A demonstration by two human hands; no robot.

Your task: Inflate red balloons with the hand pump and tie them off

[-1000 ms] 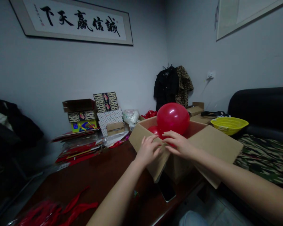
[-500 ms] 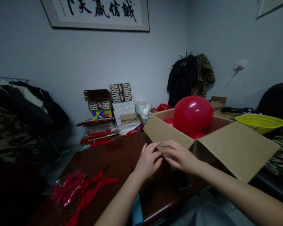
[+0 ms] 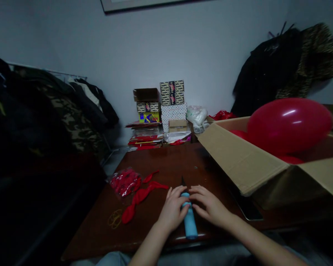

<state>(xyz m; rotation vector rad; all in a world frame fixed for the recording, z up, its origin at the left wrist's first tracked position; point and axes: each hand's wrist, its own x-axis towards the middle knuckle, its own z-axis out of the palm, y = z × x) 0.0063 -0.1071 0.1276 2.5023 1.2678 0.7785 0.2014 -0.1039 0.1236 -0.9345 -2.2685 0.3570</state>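
A light-blue balloon pump (image 3: 191, 224) with a black pointed nozzle lies on the dark wooden table, its nozzle facing away from me. My left hand (image 3: 172, 208) is at the pump's left side, fingers spread and loosely curved, some fingertips overlapping its upper part. On the other side, my right hand (image 3: 211, 207) is open too, with its fingertips close to the barrel. Whether either hand touches the pump, I cannot tell. To the left lie loose red balloons (image 3: 140, 195) and a clear bag of red balloons (image 3: 126, 181).
A large open cardboard box (image 3: 235, 159) with inflated red balloons (image 3: 288, 125) stands on the right, its flap overhanging the table (image 3: 172, 160). Beneath the flap lies a phone (image 3: 248, 208). Yellow rubber bands (image 3: 115, 219) rest at the left. Stacked boxes (image 3: 173, 114) stand behind.
My view has turned left and down. Both hands have gone from in front of the box flap to the blue pump, staying open. The loose balloons and the box look unmoved.
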